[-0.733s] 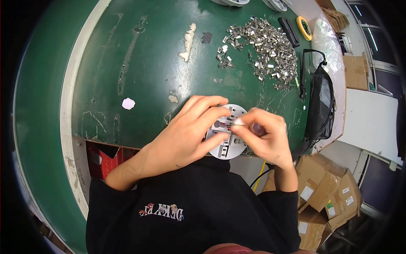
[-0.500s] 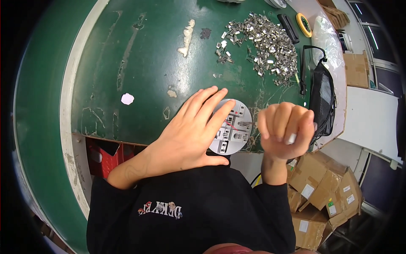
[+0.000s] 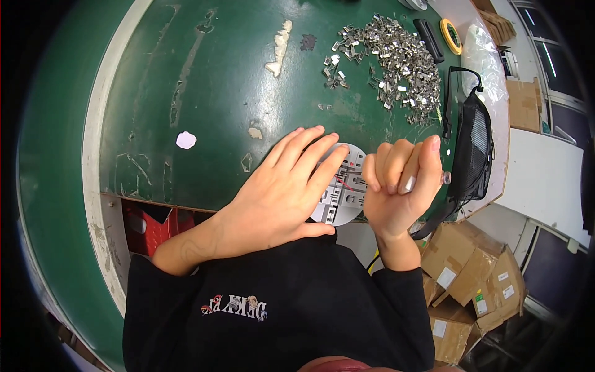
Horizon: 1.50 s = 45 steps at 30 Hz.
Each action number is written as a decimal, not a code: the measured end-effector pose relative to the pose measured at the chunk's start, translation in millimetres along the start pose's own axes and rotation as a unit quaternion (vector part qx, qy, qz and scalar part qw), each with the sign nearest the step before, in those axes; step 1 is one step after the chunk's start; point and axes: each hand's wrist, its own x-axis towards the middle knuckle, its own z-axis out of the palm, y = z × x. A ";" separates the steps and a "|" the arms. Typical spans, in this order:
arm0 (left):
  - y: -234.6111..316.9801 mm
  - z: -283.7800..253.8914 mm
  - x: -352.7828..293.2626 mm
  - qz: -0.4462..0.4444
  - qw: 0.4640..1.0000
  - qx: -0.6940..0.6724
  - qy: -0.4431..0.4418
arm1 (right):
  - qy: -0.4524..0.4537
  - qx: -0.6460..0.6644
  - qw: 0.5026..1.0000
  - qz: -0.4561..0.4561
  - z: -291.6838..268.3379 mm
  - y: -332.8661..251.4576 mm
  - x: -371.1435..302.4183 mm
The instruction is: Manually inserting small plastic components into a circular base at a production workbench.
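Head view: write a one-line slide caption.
Left hand spread over a round grey part, right hand curled beside it, small metal pieces heaped beyond.

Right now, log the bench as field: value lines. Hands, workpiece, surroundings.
left_hand: left hand spread, fingers over the left side of the disc
right_hand: right hand curled around an object, mostly hidden, one end showing
workpiece: round grey disc with molded compartments and a red wire
surface: green table, worn and scratched
far_right: heap of small metal clips
right_edge: black mesh bag
unclear: whether right hand touches disc
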 end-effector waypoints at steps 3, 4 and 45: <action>0.4 -0.6 -0.4 0.003 1.000 0.004 -0.005 | 0.050 -0.034 0.997 -0.039 10.5 10.3 -8.4; 0.9 -0.8 -0.6 0.004 1.000 0.005 -0.006 | 0.066 -0.045 0.995 -0.052 11.8 11.6 -10.2; 8.5 16.2 10.7 -0.045 0.983 -0.074 0.161 | -0.125 -0.422 0.896 -0.059 -63.4 -17.4 -27.9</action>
